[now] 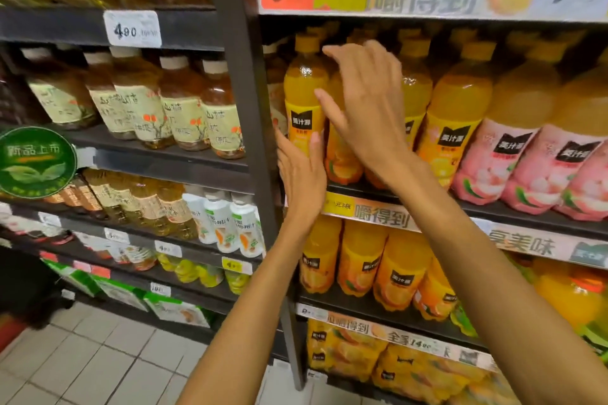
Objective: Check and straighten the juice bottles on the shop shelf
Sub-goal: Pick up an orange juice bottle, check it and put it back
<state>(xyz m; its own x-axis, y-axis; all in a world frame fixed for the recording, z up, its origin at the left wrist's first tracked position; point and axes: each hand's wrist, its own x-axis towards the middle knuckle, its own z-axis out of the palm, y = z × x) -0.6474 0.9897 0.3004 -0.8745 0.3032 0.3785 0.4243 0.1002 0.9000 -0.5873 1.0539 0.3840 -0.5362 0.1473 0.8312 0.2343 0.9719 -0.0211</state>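
A row of orange juice bottles with yellow caps stands on the middle shelf (493,207) at the right. The leftmost orange bottle (304,89) stands upright at the shelf's left end, by the dark upright post. My left hand (301,181) lies flat against the lower part of that bottle, fingers pointing up. My right hand (365,102) is spread in front of the second orange bottle (342,161), fingers apart, thumb near the first bottle's label. Neither hand clasps a bottle. More orange bottles (455,115) stand to the right.
Pink lychee juice bottles (513,158) fill the shelf's right part. Orange bottles (362,260) fill the shelf below. The left bay holds brown tea bottles (184,105) and white drink bottles (220,223). A dark post (243,76) divides the bays. Tiled floor (98,365) lies below.
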